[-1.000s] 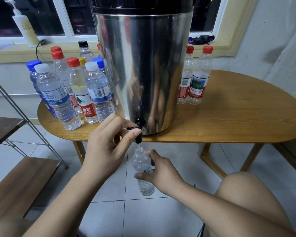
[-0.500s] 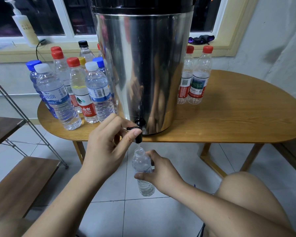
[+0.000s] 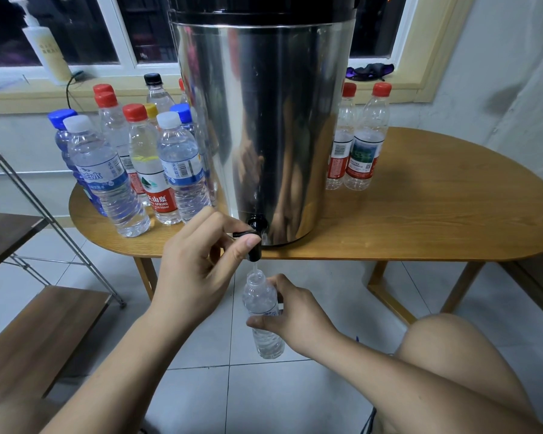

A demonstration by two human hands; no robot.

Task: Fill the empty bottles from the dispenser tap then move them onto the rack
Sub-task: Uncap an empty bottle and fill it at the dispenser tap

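The bottle (image 3: pixel 261 297), a small clear plastic one with no cap, is upright below the table edge and straight under the dispenser's tap, over the tiled floor.

The oval wooden table (image 3: pixel 436 208) fills the middle of the view. The steel dispenser (image 3: pixel 264 120), a tall shiny drum with a dark lid band, stands at its front edge. The rack (image 3: pixel 38 336), at the far left, has brown wooden shelves on a thin metal frame and is well apart from the hands. A bare knee (image 3: pixel 458 355) shows at the lower right.

A cluster of capped bottles (image 3: pixel 138 158) stands on the table to the left of the dispenser, with red, blue, white, yellow and black caps. Two red-capped bottles (image 3: pixel 358 142) stand side by side to its right. How full any of these are cannot be told.

The left hand (image 3: pixel 195 277) reaches up to the black tap (image 3: pixel 257 223) at the base of the drum. Its thumb and curled fingers pinch the tap's lever. The right hand (image 3: pixel 298 321) holds the bottle round its middle, thumb on the near side and fingers wrapped behind it.

On the windowsill a pale pump bottle (image 3: pixel 47 48) stands at the left and a dark purple cloth (image 3: pixel 370 70) lies at the right.

A thin stream of water (image 3: pixel 254 266) runs from the spout into the bottle's neck.
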